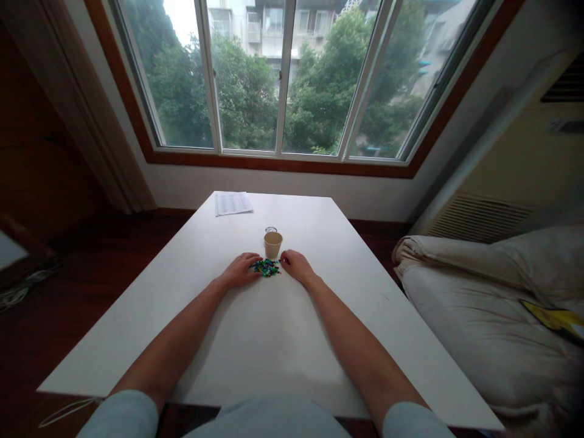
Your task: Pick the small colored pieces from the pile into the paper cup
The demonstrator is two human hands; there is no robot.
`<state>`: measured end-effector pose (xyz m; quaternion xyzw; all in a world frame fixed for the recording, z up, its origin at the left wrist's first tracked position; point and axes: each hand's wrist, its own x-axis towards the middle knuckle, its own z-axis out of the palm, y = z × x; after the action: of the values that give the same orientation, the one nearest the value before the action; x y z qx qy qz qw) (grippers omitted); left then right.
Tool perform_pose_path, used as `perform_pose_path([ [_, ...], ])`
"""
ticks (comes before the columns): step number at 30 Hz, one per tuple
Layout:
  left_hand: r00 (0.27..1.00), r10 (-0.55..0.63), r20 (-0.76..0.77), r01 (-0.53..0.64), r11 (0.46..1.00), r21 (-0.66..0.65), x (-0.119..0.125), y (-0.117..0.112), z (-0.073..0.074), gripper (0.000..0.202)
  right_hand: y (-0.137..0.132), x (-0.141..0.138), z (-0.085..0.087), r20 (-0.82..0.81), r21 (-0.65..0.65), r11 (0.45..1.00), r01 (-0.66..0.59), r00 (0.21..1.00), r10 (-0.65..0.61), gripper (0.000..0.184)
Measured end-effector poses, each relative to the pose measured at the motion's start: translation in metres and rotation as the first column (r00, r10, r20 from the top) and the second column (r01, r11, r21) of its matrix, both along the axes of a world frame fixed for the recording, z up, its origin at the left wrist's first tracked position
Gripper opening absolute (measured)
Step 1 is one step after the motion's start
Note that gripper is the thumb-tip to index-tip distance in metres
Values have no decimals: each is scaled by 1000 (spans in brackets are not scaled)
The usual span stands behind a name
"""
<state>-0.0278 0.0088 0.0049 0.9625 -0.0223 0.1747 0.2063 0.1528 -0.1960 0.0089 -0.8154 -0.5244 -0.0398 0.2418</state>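
Observation:
A small pile of multicoloured beads or similar tiny pieces (pixel 267 267) lies on the white table (pixel 278 328). Just behind it stands an upright tan paper cup (pixel 273 244); its contents are hidden. My left hand (pixel 243 269) rests at the pile's left side, its fingers apart and touching the edge of the pieces. To the right of the pile and cup is my right hand (pixel 295 265), with its fingers curled together in a pinch. Whatever those fingers may hold is too small to name.
A thin looped item (pixel 271 229) lies behind the cup. Printed papers (pixel 233 204) sit at the table's far left corner. A padded sofa or bed (pixel 460 292) stands to the right, and a wide window (pixel 278 79) is beyond the table.

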Motion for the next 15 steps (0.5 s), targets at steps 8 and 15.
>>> perform_pose_path([
  [8,1000,2,5,-2,1000,10,0,-1,0,49,5,-8,-5,-9,34,999,24,1000,-23,13],
  [15,1000,0,24,0,999,38,2,-1,-3,47,6,-14,-4,-5,18,999,36,999,-36,14],
])
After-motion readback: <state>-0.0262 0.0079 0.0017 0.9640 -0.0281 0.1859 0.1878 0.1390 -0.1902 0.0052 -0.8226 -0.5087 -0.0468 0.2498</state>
